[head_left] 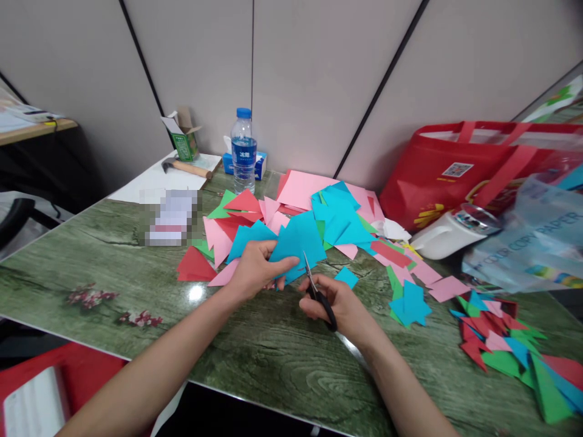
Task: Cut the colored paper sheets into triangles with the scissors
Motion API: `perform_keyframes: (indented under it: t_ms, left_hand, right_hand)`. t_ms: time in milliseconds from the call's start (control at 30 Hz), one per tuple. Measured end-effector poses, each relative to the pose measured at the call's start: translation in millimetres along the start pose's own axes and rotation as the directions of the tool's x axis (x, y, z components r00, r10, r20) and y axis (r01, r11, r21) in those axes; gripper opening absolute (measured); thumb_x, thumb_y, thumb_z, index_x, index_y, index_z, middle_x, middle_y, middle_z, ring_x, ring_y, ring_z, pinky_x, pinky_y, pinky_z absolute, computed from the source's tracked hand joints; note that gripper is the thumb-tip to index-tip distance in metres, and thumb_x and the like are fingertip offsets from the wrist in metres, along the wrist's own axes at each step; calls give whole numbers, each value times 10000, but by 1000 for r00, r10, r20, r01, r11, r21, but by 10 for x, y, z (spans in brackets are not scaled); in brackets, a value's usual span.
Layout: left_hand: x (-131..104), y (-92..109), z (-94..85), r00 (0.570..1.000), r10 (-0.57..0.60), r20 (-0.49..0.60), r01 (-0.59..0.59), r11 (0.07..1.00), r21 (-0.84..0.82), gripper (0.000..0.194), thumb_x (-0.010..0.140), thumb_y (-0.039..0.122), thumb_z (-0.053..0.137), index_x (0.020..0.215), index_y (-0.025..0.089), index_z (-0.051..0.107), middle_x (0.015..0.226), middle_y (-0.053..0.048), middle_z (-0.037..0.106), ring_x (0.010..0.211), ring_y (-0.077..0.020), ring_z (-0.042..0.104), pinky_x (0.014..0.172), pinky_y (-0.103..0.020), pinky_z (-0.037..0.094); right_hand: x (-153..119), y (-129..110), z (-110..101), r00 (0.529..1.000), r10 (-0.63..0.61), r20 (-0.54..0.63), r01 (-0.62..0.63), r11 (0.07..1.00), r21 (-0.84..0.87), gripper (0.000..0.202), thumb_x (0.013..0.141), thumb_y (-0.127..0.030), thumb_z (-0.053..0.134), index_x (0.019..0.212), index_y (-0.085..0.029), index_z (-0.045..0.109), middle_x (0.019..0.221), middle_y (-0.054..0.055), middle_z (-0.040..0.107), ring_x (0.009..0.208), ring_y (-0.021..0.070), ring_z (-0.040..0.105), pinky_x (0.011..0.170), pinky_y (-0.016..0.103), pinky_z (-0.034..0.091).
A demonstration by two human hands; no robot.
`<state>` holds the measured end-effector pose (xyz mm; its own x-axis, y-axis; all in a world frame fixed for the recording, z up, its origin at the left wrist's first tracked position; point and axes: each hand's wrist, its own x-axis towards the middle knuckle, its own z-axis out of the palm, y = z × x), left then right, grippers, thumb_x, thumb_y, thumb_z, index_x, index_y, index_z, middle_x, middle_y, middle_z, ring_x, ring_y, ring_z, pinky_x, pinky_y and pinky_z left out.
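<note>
My left hand (pixel 257 267) pinches a sheet of blue paper (pixel 298 237) at its lower left edge, thumb on top. In my right hand (pixel 334 300) is a pair of scissors (pixel 324 306) with black handles. Their blades point up and lie at the lower right part of the blue paper; whether they are cutting into it I cannot tell. Around and behind the held sheet lie loose pieces of blue, pink, red and green paper. A small blue piece (pixel 347 277) rests just right of the scissors.
A water bottle (pixel 244 152), tissue box (pixel 260 165), hammer (pixel 187 167) and green box (pixel 186 142) stand or lie at the back left. On the right are a red bag (pixel 423 170), a white mug (pixel 449 233), a plastic paper bag (pixel 528 237) and folded paper pieces (pixel 501 358).
</note>
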<state>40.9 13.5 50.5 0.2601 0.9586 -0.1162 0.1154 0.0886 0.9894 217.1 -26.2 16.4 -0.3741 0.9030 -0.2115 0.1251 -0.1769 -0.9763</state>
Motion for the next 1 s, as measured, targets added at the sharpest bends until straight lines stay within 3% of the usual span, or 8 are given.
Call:
perform_keyframes:
  t_ms: [433,833,1000]
  left_hand:
    - [12,-18,-5,1000,6,-21,-6,1000,22,272,715,306,658,573,165,474,391,33,530,291,-46,414,294,-158,287]
    - [7,-29,-1,1000,6,-11,-6,1000,9,265,719,310,649,579,167,475,381,39,522,281,-44,399,286,-157,269]
    - [13,-42,-2,1000,-2,-11,2,1000,-8,279,709,322,660,576,172,466,377,40,519,278,-47,398,281,-162,258]
  right_hand:
    - [-27,-98,-32,995,14,104,-20,998,59,410,687,-442,714,938,-175,530,703,-15,531,602,104,426,548,247,306]
    - [-12,-21,-31,998,-5,62,2,999,48,297,710,-363,708,876,-181,541,568,-70,409,513,78,345,495,232,250]
    - [-13,-33,-16,1000,10,20,-10,1000,5,305,715,-405,689,849,-177,538,553,-61,466,494,80,394,475,222,288]
